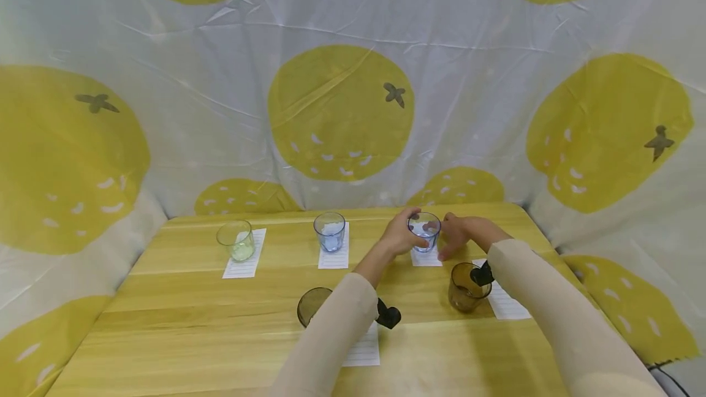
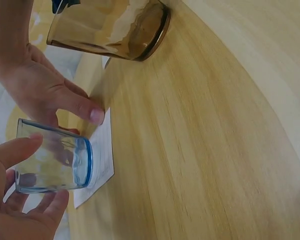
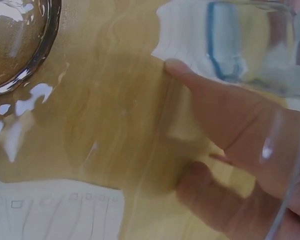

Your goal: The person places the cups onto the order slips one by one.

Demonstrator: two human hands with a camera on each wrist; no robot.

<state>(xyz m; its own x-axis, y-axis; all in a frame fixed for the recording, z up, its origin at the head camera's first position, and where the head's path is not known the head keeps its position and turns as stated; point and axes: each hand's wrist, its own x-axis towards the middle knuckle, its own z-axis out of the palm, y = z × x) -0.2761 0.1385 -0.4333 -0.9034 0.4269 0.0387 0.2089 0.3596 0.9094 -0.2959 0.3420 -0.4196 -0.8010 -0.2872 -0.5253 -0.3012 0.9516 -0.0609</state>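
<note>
In the head view my left hand [image 1: 398,235] grips a clear blue-tinted drinking glass [image 1: 431,241] at the back right of the table. Its thumb and fingers lie on either side of the glass, which looks slightly lifted over a lined paper slip [image 1: 427,260]. From the right, my right hand [image 1: 456,234] reaches down beside the glass. In the left wrist view the right thumb [image 2: 94,115] touches the edge of the slip [image 2: 106,150]. The right wrist view shows a fingertip at the slip's corner [image 3: 165,47]; some right fingers are hidden behind the glass.
A brown glass [image 1: 463,299] stands near the right forearm, beside another slip [image 1: 510,302]. Behind the left forearm, a second brownish glass [image 1: 311,305] is partly covered. Farther left are a blue glass [image 1: 331,239] and a green glass [image 1: 241,249], each on paper. A patterned curtain [image 1: 469,109] encloses the table.
</note>
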